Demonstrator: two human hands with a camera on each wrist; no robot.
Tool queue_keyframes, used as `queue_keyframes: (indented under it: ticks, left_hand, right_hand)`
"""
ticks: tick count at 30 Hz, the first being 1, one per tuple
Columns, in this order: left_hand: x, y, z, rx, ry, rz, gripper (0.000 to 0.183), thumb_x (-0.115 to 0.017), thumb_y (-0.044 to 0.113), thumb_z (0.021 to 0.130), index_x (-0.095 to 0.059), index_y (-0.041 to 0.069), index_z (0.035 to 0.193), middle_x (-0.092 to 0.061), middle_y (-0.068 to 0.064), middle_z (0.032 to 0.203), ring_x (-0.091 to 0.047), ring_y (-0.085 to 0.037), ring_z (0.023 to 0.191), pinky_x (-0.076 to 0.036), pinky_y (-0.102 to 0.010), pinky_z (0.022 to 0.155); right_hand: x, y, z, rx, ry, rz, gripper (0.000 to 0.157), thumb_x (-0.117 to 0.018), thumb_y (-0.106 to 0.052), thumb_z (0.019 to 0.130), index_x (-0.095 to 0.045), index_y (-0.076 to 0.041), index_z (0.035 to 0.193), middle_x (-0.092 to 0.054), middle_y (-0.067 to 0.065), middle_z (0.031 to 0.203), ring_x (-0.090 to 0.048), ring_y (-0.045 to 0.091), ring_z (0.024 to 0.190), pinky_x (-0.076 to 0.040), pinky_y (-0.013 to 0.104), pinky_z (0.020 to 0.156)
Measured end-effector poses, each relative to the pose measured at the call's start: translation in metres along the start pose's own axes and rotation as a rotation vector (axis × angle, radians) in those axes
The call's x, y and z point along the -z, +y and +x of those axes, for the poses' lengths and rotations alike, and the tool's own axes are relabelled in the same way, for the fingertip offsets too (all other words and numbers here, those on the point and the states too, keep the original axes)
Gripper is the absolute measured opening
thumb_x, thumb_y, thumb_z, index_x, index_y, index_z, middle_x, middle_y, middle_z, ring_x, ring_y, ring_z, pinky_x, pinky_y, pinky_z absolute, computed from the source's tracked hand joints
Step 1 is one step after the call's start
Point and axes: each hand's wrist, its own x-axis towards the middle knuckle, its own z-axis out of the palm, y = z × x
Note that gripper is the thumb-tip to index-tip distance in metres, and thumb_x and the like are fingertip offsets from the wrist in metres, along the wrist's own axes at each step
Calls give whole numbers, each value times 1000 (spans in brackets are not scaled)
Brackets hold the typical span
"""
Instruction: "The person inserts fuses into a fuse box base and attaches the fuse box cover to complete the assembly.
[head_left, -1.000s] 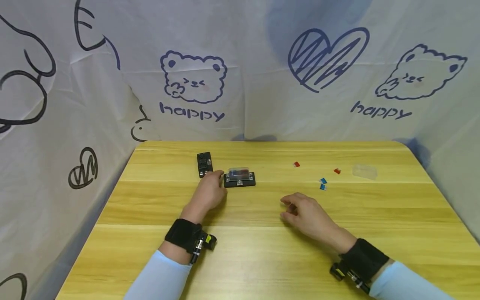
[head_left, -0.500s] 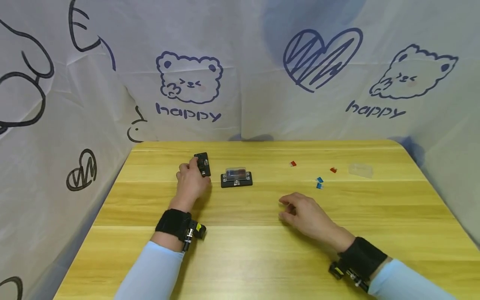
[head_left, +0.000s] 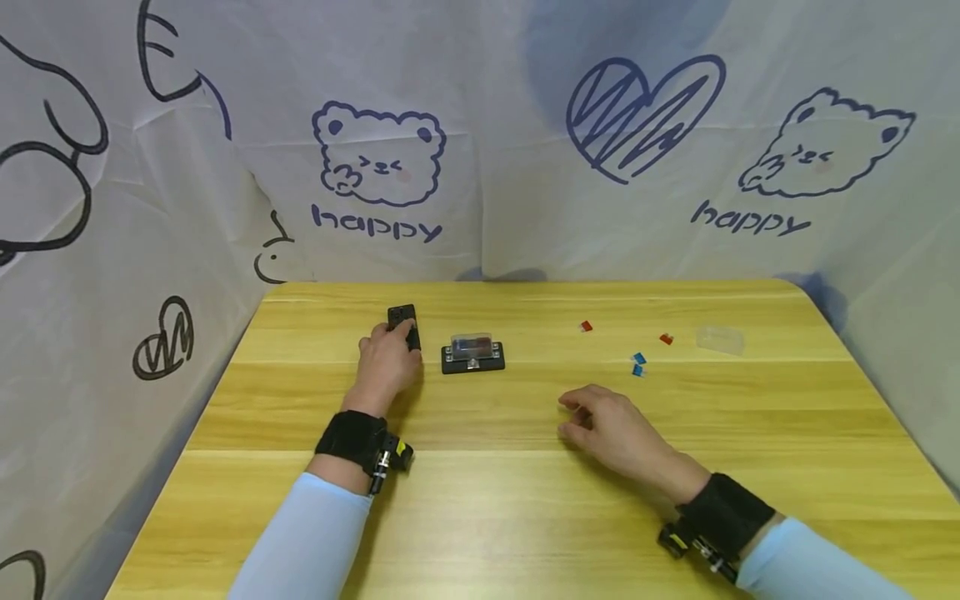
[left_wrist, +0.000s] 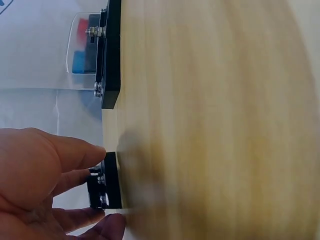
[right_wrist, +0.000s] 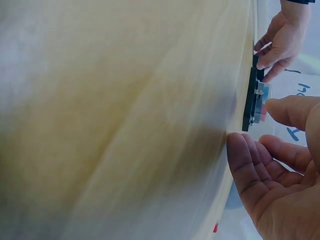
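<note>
My left hand (head_left: 384,364) grips a black fuse block (head_left: 401,313) lying at the far left of the table. In the left wrist view, the thumb is on one side of this fuse block (left_wrist: 113,181) and fingers are on the other; its underside meets the tabletop. Just right of it is a second fuse block (head_left: 473,365) under a clear cover (head_left: 472,345), with red and blue fuses showing inside. My right hand (head_left: 621,432) hovers low or rests over the right-centre table, fingers loosely bent, holding nothing.
Two red blade fuses (head_left: 586,327) lie apart at the right back, with two blue blade fuses (head_left: 638,364) close together nearer me. A loose clear cover (head_left: 720,339) lies farther right. A white cloth wall (head_left: 525,225) with drawings stands behind the wooden table (head_left: 495,517).
My left hand has moved left from beside the covered fuse block to the uncovered one and taken hold of it, a finger now reaching across its top. The right hand stays put.
</note>
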Motion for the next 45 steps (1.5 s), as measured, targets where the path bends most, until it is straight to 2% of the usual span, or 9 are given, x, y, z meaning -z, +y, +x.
queue_keyframes:
  ticks: [6, 11, 14, 17, 23, 27, 33, 38, 45]
  left_hand:
    - [3, 0, -11, -2, 62, -8, 43, -55, 18, 95, -53, 2, 134, -57, -27, 126, -48, -40, 118, -38, -52, 97]
    - [4, -3, -26, 69, 84, -39, 34, -60, 26, 93, -60, 8, 121, -57, -23, 117, -52, -40, 102, -47, -52, 81]
    - [4, -4, -35, 102, 75, -30, 30, -67, 31, 88, -59, 10, 108, -53, -20, 111, -50, -37, 93, -47, -48, 68]
    - [7, -5, -46, 114, 50, 4, 26, -69, 27, 85, -56, 9, 99, -50, -18, 103, -50, -35, 87, -45, -44, 60]
    - [15, -4, -66, 103, -19, 54, 32, -71, 16, 77, -55, 2, 102, -51, -19, 95, -52, -33, 80, -44, -42, 56]
    - [15, 2, -77, 70, -51, 55, 38, -73, 12, 74, -55, 0, 104, -52, -18, 92, -51, -32, 78, -44, -41, 59]
    - [8, 21, -89, 13, -110, 89, 38, -72, 7, 72, -56, 2, 106, -54, -15, 97, -52, -30, 81, -48, -43, 64]
    - [-4, 39, -94, -118, -124, 86, 32, -67, 0, 67, -56, 7, 96, -54, -9, 93, -49, -28, 81, -46, -40, 69]
    - [-24, 62, -95, -347, -164, 9, 31, -61, -4, 67, -53, 12, 92, -51, -2, 91, -43, -24, 82, -40, -36, 75]
  right_hand:
    - [1, 0, -1, 3, 5, 1, 35, -72, -23, 86, -65, -6, 116, -65, 4, 99, -58, 11, 82, -51, 33, 70]
    - [1, -1, -1, 4, 11, 0, 35, -72, -23, 86, -65, -6, 116, -65, 4, 99, -58, 12, 82, -51, 33, 70]
    - [1, -1, -1, 2, 10, -1, 35, -72, -24, 86, -65, -6, 116, -65, 4, 99, -58, 11, 82, -50, 33, 70]
    - [0, -1, -1, 2, 8, -3, 36, -72, -24, 86, -66, -7, 116, -65, 3, 99, -57, 10, 82, -50, 33, 70]
    - [1, 0, -1, 13, 5, -4, 35, -72, -24, 86, -66, -6, 116, -65, 4, 99, -57, 10, 82, -51, 33, 71]
    - [2, 0, -1, 13, 4, -3, 35, -72, -24, 86, -66, -6, 116, -65, 4, 99, -58, 11, 82, -51, 33, 71]
    - [2, 0, -1, 15, 0, 0, 35, -71, -24, 86, -65, -7, 116, -66, 4, 100, -58, 10, 82, -51, 33, 72]
    - [2, 0, -2, 8, -2, -1, 35, -71, -24, 87, -65, -7, 116, -66, 4, 101, -58, 9, 83, -51, 33, 71]
    - [3, -1, -2, 0, -2, -13, 36, -72, -25, 85, -65, -7, 116, -65, 4, 100, -57, 10, 82, -51, 33, 71]
